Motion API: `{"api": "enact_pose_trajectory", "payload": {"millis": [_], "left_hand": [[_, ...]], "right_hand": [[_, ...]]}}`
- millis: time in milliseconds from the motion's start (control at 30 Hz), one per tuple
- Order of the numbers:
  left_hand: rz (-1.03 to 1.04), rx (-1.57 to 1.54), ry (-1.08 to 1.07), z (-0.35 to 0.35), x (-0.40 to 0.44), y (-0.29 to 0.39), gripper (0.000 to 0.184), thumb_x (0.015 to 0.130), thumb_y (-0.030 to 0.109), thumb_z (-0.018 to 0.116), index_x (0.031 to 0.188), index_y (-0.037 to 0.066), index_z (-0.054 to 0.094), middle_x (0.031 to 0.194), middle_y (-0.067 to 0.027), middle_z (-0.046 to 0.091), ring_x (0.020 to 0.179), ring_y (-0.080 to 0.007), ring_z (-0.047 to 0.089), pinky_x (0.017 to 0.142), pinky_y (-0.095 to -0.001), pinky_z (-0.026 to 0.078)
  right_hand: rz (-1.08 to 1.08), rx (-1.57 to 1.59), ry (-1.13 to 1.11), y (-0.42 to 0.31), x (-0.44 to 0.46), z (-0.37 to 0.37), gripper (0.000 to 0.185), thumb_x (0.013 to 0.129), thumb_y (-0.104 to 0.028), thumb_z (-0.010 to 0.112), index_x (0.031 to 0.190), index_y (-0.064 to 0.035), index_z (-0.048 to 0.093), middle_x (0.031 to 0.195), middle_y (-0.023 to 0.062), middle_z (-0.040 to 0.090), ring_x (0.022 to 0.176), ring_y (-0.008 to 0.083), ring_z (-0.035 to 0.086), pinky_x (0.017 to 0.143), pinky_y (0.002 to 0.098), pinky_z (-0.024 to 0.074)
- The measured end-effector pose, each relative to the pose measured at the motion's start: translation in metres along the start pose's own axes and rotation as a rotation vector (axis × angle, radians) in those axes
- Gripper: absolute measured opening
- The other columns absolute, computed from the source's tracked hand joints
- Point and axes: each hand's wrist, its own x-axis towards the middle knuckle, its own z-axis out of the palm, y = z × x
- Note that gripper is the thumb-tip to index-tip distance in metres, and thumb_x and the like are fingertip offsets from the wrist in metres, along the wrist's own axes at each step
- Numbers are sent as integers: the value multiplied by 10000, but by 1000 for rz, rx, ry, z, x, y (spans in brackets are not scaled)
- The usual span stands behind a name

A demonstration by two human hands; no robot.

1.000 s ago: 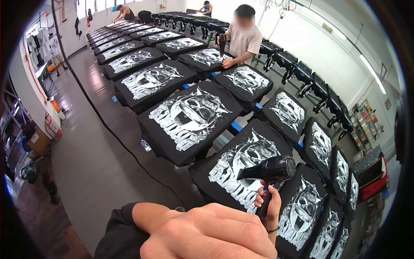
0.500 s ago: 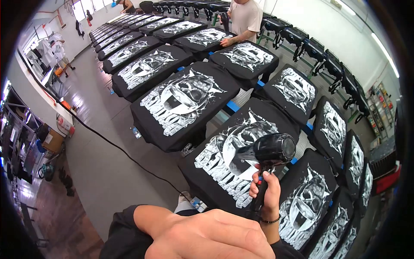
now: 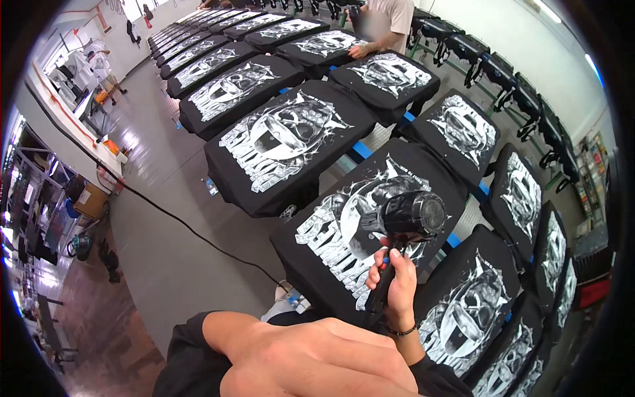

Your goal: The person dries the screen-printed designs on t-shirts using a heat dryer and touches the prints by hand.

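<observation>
My right hand (image 3: 399,281) is wrapped around the handle of a black hair dryer (image 3: 413,215), above a black T-shirt (image 3: 301,255) with a white and grey skull print. The dryer's round rear grille faces me and its nozzle points left over the print. A beaded bracelet (image 3: 401,331) circles my right wrist. My left hand (image 3: 297,360) lies across the bottom of the view, very close to the camera, back of the hand up. Its fingers stretch rightward side by side, with the tips out of frame. Nothing shows in it.
Rows of printed black T-shirts (image 3: 284,142) lie on flat boards, left, right and ahead. A black cable (image 3: 192,225) runs across the walkway floor. Another person (image 3: 390,26) stands beyond the boards. Black machines (image 3: 489,73) line the right wall.
My right hand and the hair dryer have shifted slightly left and up over the shirt. The view has tilted a little downward. The left hand stays nearly where it was.
</observation>
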Motion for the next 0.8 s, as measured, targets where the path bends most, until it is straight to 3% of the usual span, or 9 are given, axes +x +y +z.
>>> {"api": "enact_pose_trajectory", "payload": {"millis": [167, 400, 433, 533, 633, 667, 733, 767, 800], "left_hand": [[-107, -184, -140, -15, -3, -6, 538, 960, 519, 350, 1129, 121, 669, 1067, -331, 585, 761, -268, 623, 647, -304, 509], [134, 415, -314, -69, -4, -49, 870, 804, 644, 540, 1268, -86, 448, 1051, -222, 598, 890, -283, 576, 770, -371, 476], [-232, 1121, -251, -74, -30, -27, 914, 764, 626, 597, 1316, -78, 411, 1194, -210, 534, 987, -278, 546, 836, -366, 457], [-786, 1006, -87, -67, -52, -45, 831, 695, 127, 763, 1396, 15, 332, 1233, -125, 460, 1035, -213, 511, 820, -322, 470], [-730, 1158, 95, -73, -65, -62, 628, 732, 11, 620, 1314, 1, 386, 1164, -159, 474, 909, -260, 549, 724, -355, 508], [-605, 1234, 40, -86, -69, -69, 578, 739, 5, 591, 1282, -7, 393, 1123, -182, 490, 883, -270, 559, 707, -336, 500], [-652, 1288, 37, -89, -70, -72, 547, 751, 3, 549, 1273, -10, 386, 1118, -199, 499, 873, -284, 571, 701, -310, 485], [-459, 1324, 21, -99, -75, -80, 513, 758, 8, 532, 1255, -10, 404, 1056, -185, 553, 851, -245, 582, 695, -292, 474], [-539, 1237, 115, -97, -78, -79, 492, 762, 11, 528, 1241, -12, 419, 1015, -166, 578, 835, -216, 582, 712, -289, 473]], "right_hand": [[-6, 24, 23, -2, 0, -2, 376, 945, -268, 482, 1195, 11, 445, 806, 59, 489, 566, 136, 483, 468, 274, 404], [-67, 32, -53, -4, -1, 0, 358, 979, -246, 431, 1253, -23, 369, 887, 65, 480, 645, 149, 524, 544, 292, 470], [-84, 6, -93, -3, -1, 1, 351, 980, -222, 427, 1267, -34, 355, 904, 61, 482, 671, 147, 530, 567, 292, 478], [-180, -155, -99, 5, 2, 16, 320, 965, -172, 451, 1238, -29, 366, 1049, 68, 504, 927, 137, 510, 852, 279, 422], [-199, -197, -289, 0, -1, 29, 352, 956, -137, 457, 1257, 9, 347, 1166, 112, 467, 1087, 171, 464, 953, 298, 365], [-235, -189, -341, -5, -4, 37, 408, 951, -121, 457, 1300, 32, 314, 1203, 135, 443, 1122, 208, 448, 987, 316, 339], [-349, -350, -334, 24, 5, 34, 490, 946, -116, 460, 1358, 56, 256, 1219, 156, 428, 1167, 234, 412, 1020, 326, 301], [-398, -403, -322, 26, 5, 37, 518, 945, -116, 462, 1376, 61, 236, 1219, 160, 425, 1176, 231, 400, 1029, 325, 290], [-352, -297, -363, 25, 4, 39, 568, 944, -130, 475, 1409, 47, 201, 1228, 153, 440, 1152, 204, 426, 1010, 309, 316]]}}
